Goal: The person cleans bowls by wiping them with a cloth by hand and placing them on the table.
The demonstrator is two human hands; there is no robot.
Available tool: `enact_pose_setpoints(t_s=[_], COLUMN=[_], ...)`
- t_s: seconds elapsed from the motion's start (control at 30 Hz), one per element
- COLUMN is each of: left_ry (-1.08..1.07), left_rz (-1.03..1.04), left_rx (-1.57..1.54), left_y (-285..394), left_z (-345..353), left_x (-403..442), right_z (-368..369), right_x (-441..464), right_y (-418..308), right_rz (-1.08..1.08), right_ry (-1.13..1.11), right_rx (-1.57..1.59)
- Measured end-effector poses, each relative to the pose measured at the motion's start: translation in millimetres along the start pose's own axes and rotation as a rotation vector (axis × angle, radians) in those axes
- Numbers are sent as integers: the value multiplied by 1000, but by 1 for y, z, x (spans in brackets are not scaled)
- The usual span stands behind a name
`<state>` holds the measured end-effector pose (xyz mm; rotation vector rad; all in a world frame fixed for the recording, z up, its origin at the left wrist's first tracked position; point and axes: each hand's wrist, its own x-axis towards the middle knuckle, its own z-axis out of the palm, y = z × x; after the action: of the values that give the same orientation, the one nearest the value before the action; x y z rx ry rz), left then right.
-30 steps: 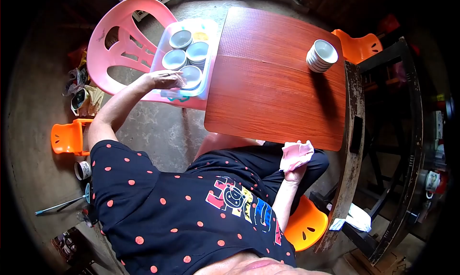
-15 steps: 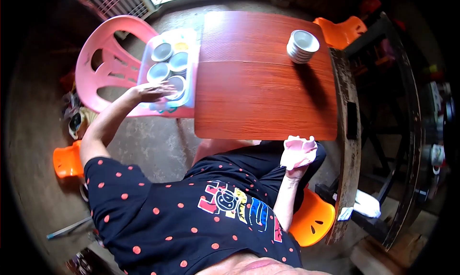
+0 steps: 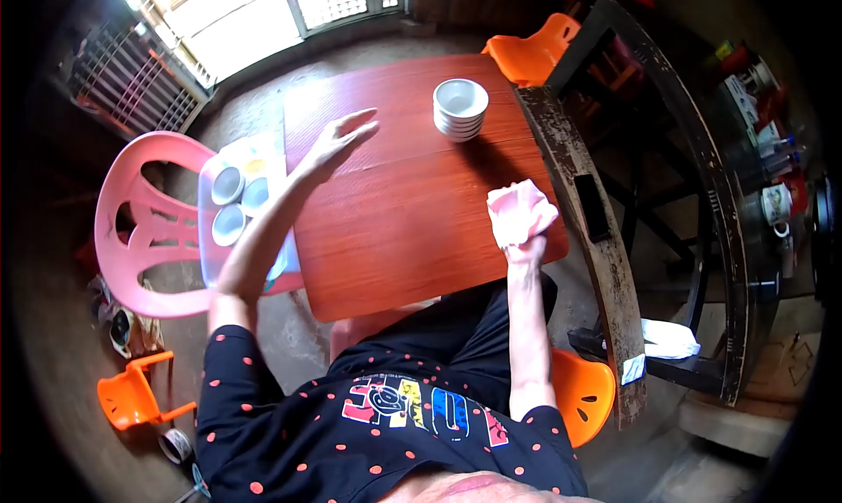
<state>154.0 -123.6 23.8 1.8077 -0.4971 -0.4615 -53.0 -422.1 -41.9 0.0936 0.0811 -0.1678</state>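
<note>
My left hand (image 3: 342, 137) is held over the far left part of the red-brown table (image 3: 386, 231), fingers stretched out and apart, with nothing in it. A stack of white bowls (image 3: 461, 108) stands on the table to its right. Over the table's right side, my right hand (image 3: 524, 247) holds a pink cloth (image 3: 521, 214), which hides most of its fingers. At the table's left edge, a clear plastic bin (image 3: 209, 249) contains several bowls (image 3: 230, 225), partly covered by my left forearm.
The bin rests on a pink chair (image 3: 118, 231). A worn wooden beam (image 3: 596, 266) runs along the table's right side. Orange chairs stand at the far right (image 3: 535, 51), near right (image 3: 583, 393) and lower left (image 3: 127, 398). A white cloth (image 3: 668, 338) lies beyond the beam.
My left hand has left the bowls in the bin and moved right, over the table. My right hand has risen with the pink cloth from the near edge toward the bowl stack. The view has turned.
</note>
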Motion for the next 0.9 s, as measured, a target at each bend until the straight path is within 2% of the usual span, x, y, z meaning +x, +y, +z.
enact_pose_setpoints(t_s=[0.1,0.13,0.17,0.2,0.23,0.27,0.3,0.37,0.43,0.47,0.6,0.7,0.73,0.87,0.9], left_ry=[40,59,76,49,23,-12,-60,-150,-106,-60,37,139,174,302,344], left_rz=[-230,-319,-415,-416,-418,-394,-384,-366,-319,-294,-246,-265,-277,-290,-286], left_rx=[-466,-582,-699,-747,-793,-808,-886,-1040,-1034,-1012,-1036,-1044,-1049,-1092,-1121], left_y=[-27,-16,-9,-15,-10,-8,-5,-2,-4,-6,-11,-22,-26,-37,-38], left_z=[52,68,82,91,101,108,115,125,133,136,131,124,121,110,108], left_x=[80,93,109,126,136,141,144,145,147,144,93,31,8,-80,-99], right_z=[9,0,-2,-6,-3,-29,-48,-20,-30,-24,-16,-47,-42,-53,-48], right_x=[64,84,101,118,132,159,188,188,210,204,163,122,98,22,6], right_y=[-15,-24,-26,-29,-25,-35,-39,-5,20,30,62,96,110,157,173], right_rz=[38,3,-76,-149,-264,-302,-299,-201,-227,-167,-77,-196,-125,-81,-228], right_ry=[-203,-260,-188,-110,95,25,-10,231,-51,74,157,125,212,194,152], right_rx=[-209,-267,-332,-402,-472,-529,-494,-510,-791,-867,-825,-935,-916,-961,-1018])
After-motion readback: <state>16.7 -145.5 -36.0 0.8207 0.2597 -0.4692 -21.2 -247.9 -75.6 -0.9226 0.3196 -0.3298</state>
